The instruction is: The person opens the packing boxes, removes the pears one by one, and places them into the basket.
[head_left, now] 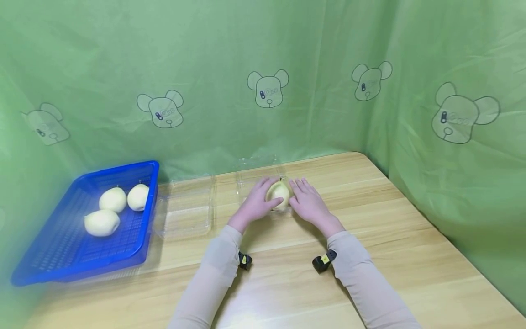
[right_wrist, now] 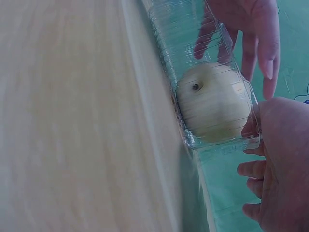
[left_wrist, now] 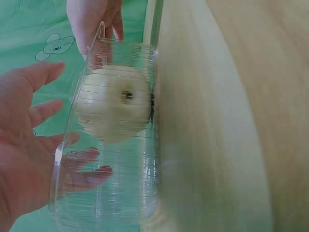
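A pale yellow pear [head_left: 281, 195] sits in a clear plastic clamshell box [left_wrist: 108, 179], whose lid [head_left: 259, 163] stands raised at the back. My left hand [head_left: 260, 198] is at the left of the pear, its spread fingers reaching over the box's rim in the left wrist view. On the other side, my right hand [head_left: 308, 201] is at the box's right end, fingers fairly straight in the head view. The right wrist view shows the right hand's [right_wrist: 289, 159] fingertips at the box's corner, beside the pear [right_wrist: 212, 101].
At the left stands a blue plastic basket [head_left: 141, 246] with three pale pears [head_left: 102, 223] in it. Another clear plastic box [head_left: 187, 219] lies between the basket and my left arm. Green curtains [head_left: 218, 55] with bear-head prints hang behind the wooden table [head_left: 283, 288].
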A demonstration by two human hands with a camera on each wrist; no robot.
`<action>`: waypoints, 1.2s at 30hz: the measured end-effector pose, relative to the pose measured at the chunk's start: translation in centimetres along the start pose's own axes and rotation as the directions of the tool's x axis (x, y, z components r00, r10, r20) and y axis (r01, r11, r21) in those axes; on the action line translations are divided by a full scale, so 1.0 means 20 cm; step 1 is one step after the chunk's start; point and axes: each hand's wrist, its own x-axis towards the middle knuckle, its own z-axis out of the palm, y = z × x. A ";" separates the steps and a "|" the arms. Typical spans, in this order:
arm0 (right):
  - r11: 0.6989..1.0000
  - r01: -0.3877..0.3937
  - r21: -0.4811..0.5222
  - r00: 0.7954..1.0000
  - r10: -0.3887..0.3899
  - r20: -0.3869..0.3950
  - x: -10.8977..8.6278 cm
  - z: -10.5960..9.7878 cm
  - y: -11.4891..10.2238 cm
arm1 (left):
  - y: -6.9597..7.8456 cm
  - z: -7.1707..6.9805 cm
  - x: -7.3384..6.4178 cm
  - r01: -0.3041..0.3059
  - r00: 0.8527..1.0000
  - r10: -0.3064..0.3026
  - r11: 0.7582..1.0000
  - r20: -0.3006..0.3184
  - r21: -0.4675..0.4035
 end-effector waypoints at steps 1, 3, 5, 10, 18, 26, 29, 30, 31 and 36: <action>1.000 -0.002 0.001 1.000 0.002 0.003 0.00 0.00 0.00 | 0.00 0.00 0.00 0.005 1.000 -0.005 1.000 0.008 0.010; 1.000 -0.003 0.002 1.000 0.003 0.008 0.00 0.00 0.00 | 0.00 0.01 0.00 0.015 1.000 -0.016 0.999 0.022 0.032; 1.000 -0.003 0.006 1.000 0.003 0.007 0.00 0.00 0.00 | 0.00 0.01 -0.01 0.021 0.999 -0.023 0.999 0.033 0.050; 1.000 0.000 0.003 1.000 0.000 0.003 0.00 0.00 -0.01 | 0.00 0.02 -0.01 0.028 0.998 -0.032 0.996 0.047 0.087; 1.000 -0.005 0.004 1.000 0.005 0.010 0.00 0.01 0.00 | -0.01 0.03 0.00 0.048 0.997 -0.052 0.995 0.049 0.089; 1.000 -0.008 0.009 1.000 0.008 0.008 0.00 0.01 0.00 | 0.00 0.04 0.00 0.060 0.998 -0.063 0.993 0.029 0.098; 1.000 -0.008 0.010 1.000 0.008 0.010 0.00 0.01 0.00 | 0.00 0.04 0.00 0.066 0.998 -0.068 0.994 0.017 0.090; 1.000 -0.008 0.009 1.000 0.008 0.011 0.00 0.01 0.00 | 0.00 0.04 0.00 0.071 0.997 -0.073 0.994 0.015 0.088; 1.000 -0.009 0.009 1.000 0.008 0.012 0.00 0.01 0.00 | 0.00 0.04 0.00 0.077 0.997 -0.079 0.994 0.012 0.081; 1.000 -0.008 0.015 1.000 0.008 0.017 0.00 0.01 0.00 | 0.00 0.04 0.00 0.120 0.993 -0.120 0.992 -0.005 0.043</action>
